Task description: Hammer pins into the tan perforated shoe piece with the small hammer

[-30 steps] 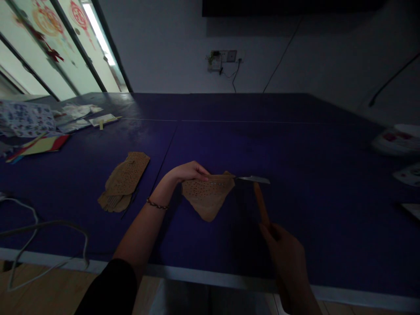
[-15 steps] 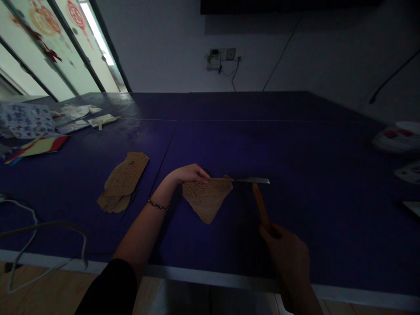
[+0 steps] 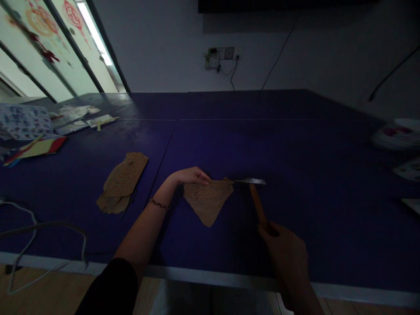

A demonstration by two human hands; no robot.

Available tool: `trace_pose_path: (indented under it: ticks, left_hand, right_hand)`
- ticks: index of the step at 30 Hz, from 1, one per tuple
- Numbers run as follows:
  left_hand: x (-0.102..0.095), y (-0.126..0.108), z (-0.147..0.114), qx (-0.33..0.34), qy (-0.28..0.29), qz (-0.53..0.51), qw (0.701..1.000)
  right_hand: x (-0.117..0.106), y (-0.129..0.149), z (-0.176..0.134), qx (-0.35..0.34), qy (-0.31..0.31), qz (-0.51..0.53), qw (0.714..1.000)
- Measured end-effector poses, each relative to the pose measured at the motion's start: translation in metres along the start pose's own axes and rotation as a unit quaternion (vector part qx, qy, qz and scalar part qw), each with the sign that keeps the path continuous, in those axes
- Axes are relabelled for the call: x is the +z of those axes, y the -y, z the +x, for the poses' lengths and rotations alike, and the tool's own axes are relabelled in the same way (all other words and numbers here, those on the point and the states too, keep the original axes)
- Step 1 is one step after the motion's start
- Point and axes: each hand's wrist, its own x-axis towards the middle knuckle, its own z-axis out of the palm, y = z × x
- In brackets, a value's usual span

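My left hand [image 3: 196,176] is closed, its fingers pressed together on the folded upper edge of a brown perforated piece [image 3: 209,203], leather-like and tapering to a point toward me. In my right hand [image 3: 286,249] is the wooden handle of a hammer [image 3: 258,204], gripped near its lower end. The hammer's narrow metal head lies level with the folded edge, at the piece's right corner; whether it touches is too dark to tell. To the left of my forearm lies a stack of similar brown perforated pieces [image 3: 126,177].
Everything rests on a dark blue table [image 3: 278,140] with a pale front edge. A white cable [image 3: 34,218] loops over the near left edge. Paper and patterned packets [image 3: 26,120] lie at the far left. White items with red marks [image 3: 397,133] stand at the right.
The hammer head has shifted slightly to the left, closer to my left hand. The view has moved a little; my left hand still holds the same edge.
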Motion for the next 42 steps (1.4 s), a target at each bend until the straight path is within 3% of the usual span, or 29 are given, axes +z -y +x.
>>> trace_pose_path:
  ticks: [8, 15, 20, 26, 42]
  left_hand:
    - [-0.002, 0.004, -0.004, -0.028, 0.030, -0.041, 0.998]
    - [-0.002, 0.004, -0.002, -0.027, -0.023, -0.047, 0.998]
    - [0.000, 0.002, 0.003, 0.019, -0.088, 0.066, 0.994]
    - [-0.001, 0.005, 0.009, 0.060, -0.170, 0.225, 0.958]
    - [-0.008, 0.006, 0.003, 0.059, -0.173, 0.229, 0.956]
  right_hand:
    - [0.007, -0.005, 0.004, -0.043, -0.020, -0.016, 0.999]
    - [0.007, -0.001, 0.005, -0.063, -0.024, -0.057, 0.996]
    - [0.007, 0.002, 0.005, -0.071, -0.027, -0.079, 0.994]
    - [0.006, 0.006, 0.005, -0.071, -0.029, -0.103, 0.992]
    - [0.009, 0.003, 0.005, -0.097, -0.053, -0.111, 0.988]
